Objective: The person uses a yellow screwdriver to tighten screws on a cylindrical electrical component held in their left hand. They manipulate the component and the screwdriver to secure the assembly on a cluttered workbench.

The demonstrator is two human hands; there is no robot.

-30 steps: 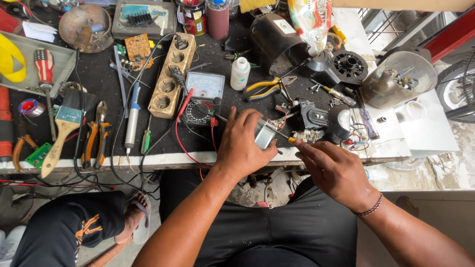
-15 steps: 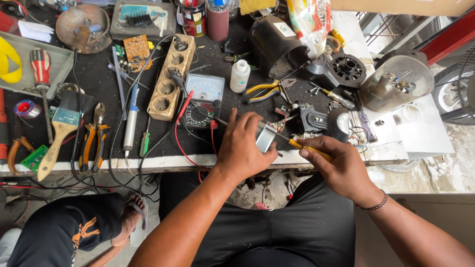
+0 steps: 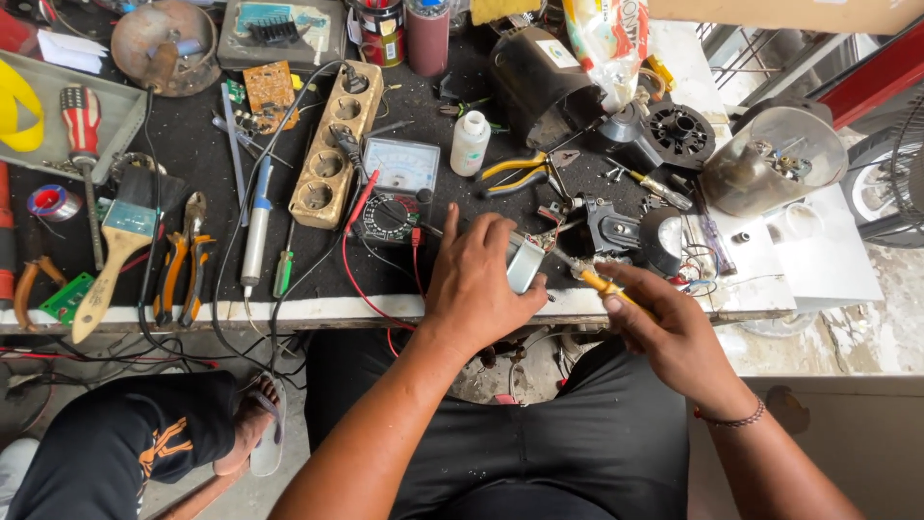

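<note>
My left hand (image 3: 478,285) rests on the front edge of the black workbench (image 3: 192,173) and grips a small silver box-shaped part (image 3: 525,264) with thin wires running off it. My right hand (image 3: 669,332) holds a yellow-handled screwdriver (image 3: 599,281), its tip pointing left towards the silver part. Just behind the hands lie a black motor piece (image 3: 616,229) and an analogue multimeter (image 3: 397,188) with a red lead (image 3: 361,202).
Yellow-handled pliers (image 3: 520,173), a white bottle (image 3: 470,143), a beige multi-socket strip (image 3: 332,144), a paintbrush (image 3: 111,260), orange pliers (image 3: 183,260), screwdrivers and a metal fan housing (image 3: 770,159) crowd the bench. Another person's leg and sandal (image 3: 260,424) are at lower left.
My right hand has moved up and left, bringing the screwdriver tip closer to the silver part. My left hand has stayed on the part.
</note>
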